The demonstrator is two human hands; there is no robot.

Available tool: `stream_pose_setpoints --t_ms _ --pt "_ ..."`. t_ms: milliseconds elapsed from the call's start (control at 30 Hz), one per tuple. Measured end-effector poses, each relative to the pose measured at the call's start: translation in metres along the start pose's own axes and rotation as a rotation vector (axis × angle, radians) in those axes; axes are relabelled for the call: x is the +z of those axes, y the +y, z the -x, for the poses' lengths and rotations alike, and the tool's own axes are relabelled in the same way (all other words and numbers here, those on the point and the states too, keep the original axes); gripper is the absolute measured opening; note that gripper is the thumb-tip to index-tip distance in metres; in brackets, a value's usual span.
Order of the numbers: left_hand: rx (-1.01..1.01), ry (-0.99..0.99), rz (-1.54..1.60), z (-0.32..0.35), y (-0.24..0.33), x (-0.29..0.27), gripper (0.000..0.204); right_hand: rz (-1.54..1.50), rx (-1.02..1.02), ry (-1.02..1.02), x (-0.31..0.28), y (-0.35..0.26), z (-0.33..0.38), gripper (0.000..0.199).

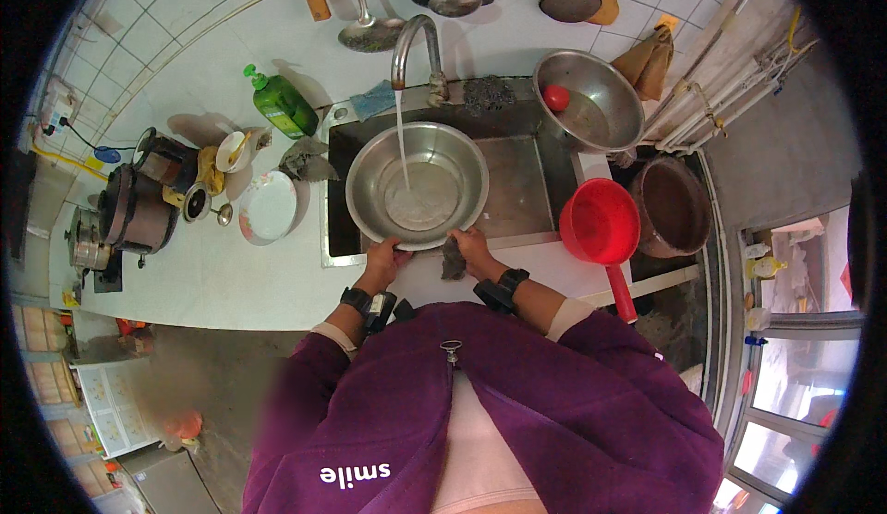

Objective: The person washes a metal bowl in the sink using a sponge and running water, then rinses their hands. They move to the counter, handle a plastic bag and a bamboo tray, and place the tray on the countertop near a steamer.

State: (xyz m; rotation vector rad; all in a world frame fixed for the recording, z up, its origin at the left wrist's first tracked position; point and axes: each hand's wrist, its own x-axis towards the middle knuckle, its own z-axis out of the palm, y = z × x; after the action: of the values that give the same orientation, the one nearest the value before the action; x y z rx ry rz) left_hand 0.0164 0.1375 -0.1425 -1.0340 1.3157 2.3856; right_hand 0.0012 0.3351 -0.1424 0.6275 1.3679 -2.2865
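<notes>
A wide steel basin [362, 177] rests over the left part of the sink [531, 186]. Water runs into it from the curved tap [400, 56], and some lies in its bottom. On the near left rim my left hand [383, 263] is closed, gripping the edge. My right hand [473, 250] is at the near right rim, with a grey rag [453, 260] hanging beneath its fingers. Whether those fingers hold the rim, the rag or both is hard to see.
A second steel basin [591, 130] with a red round object [556, 98] stands at the sink's far right. Nearer are a red ladle [601, 223] and a brown pot [674, 207]. Left of the sink sit a plate [268, 207], a green bottle [285, 105] and a cooker [139, 209].
</notes>
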Motion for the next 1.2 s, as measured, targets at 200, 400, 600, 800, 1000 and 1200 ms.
stream_pose_setpoints --t_ms 200,400,600,800,1000,1200 --pt "-0.008 -0.002 -0.077 -0.004 0.0 -0.003 0.017 0.06 0.013 0.032 0.001 -0.001 -0.001 0.015" --pt "-0.031 0.004 -0.004 -0.008 -0.004 -0.005 0.017 0.021 -0.013 -0.011 -0.001 0.003 -0.004 0.016" --pt "-0.028 0.007 -0.027 -0.012 -0.002 -0.003 0.02 0.04 0.052 0.01 0.005 -0.01 0.002 0.015" --pt "-0.137 0.054 -0.103 -0.031 -0.001 -0.009 0.02 0.079 0.051 0.107 0.01 -0.011 -0.012 0.016" --pt "0.619 -0.348 -1.334 -0.037 0.011 -0.016 0.023 -0.054 0.21 0.011 0.004 -0.021 -0.021 0.015" --pt "0.634 -0.356 -1.502 -0.066 0.005 -0.016 0.02 -0.108 0.278 -0.067 0.003 -0.035 -0.023 0.017"
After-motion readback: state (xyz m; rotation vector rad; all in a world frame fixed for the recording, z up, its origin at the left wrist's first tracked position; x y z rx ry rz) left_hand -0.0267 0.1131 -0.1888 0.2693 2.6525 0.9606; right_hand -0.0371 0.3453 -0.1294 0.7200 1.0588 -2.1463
